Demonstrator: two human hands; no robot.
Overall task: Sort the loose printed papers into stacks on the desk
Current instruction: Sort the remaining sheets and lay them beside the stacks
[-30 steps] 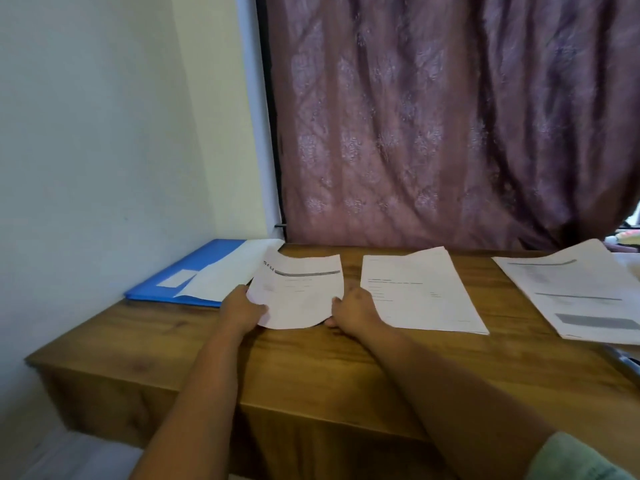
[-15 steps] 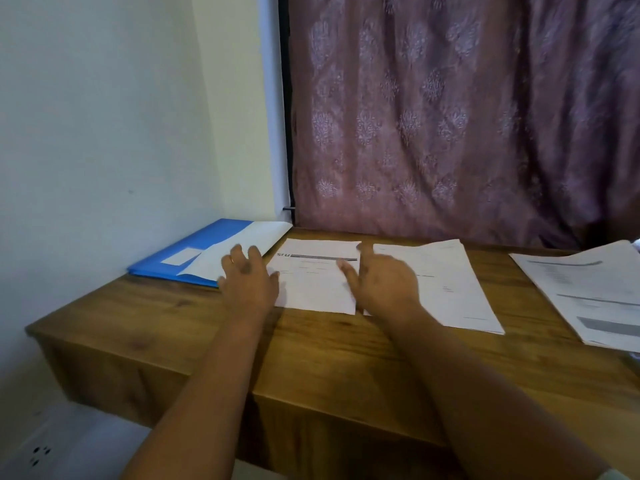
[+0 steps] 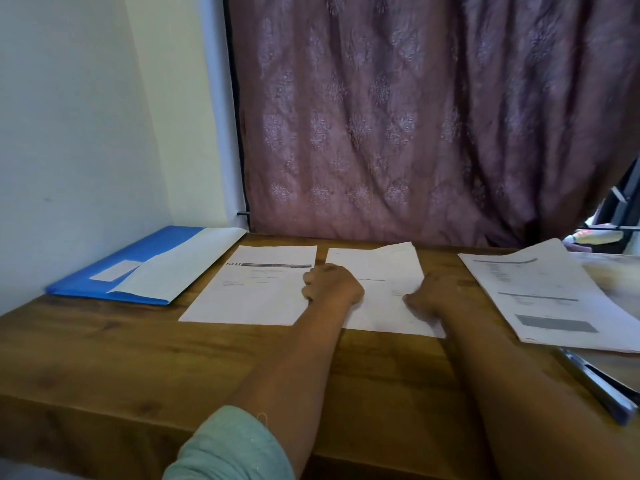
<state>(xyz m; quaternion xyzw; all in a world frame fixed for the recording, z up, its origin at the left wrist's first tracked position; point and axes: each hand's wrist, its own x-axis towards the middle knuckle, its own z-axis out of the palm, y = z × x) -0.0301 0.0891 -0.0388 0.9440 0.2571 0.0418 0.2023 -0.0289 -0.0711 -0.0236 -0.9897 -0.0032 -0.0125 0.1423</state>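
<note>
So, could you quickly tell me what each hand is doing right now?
Left hand: fingers curled, on the left edge of the middle sheet; a grip cannot be told.
Right hand: fingers curled, resting on the same sheet; a grip cannot be told.

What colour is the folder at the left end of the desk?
Blue; the folder shows clearly in the head view.

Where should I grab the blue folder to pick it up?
Probably the blue folder's near long edge, from the front. It lies flat against the wall at the desk's left, a white sheet covering its right half.
</note>
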